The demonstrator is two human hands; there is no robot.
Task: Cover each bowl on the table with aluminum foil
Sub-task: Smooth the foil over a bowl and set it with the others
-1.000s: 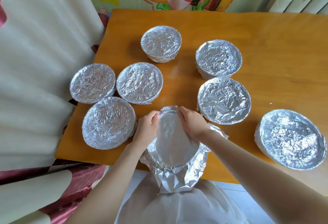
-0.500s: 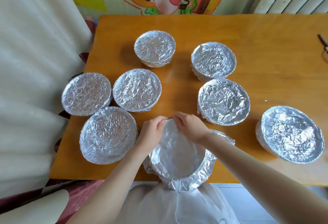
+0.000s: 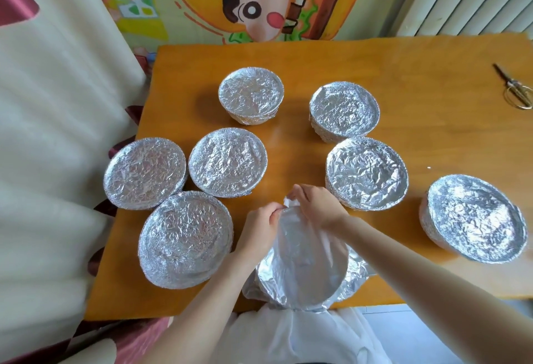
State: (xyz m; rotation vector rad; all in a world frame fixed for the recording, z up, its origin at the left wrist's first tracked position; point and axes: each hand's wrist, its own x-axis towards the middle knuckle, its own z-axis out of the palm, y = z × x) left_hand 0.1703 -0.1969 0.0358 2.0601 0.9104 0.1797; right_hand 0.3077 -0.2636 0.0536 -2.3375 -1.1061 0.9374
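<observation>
Progress: seven round foil-capped bowls [image 3: 251, 95] done on orange wooden bench [image 3: 403, 75]; eighth bowl [image 3: 305, 271], lower centre of frame, half-wrapped, left hand [image 3: 261, 228] and right hand [image 3: 315, 205] both pinching its smooth silver foil sheet [image 3: 356, 275] at far rim.

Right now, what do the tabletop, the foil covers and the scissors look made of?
The tabletop: likely wood or wood veneer, glossy orange-brown, with faint grain and soft glare. The foil over the bowls: aluminum, shiny silver, finely crinkled. The scissors: metal, with dark blades and brass-coloured handle loops; too small to tell more.
</observation>
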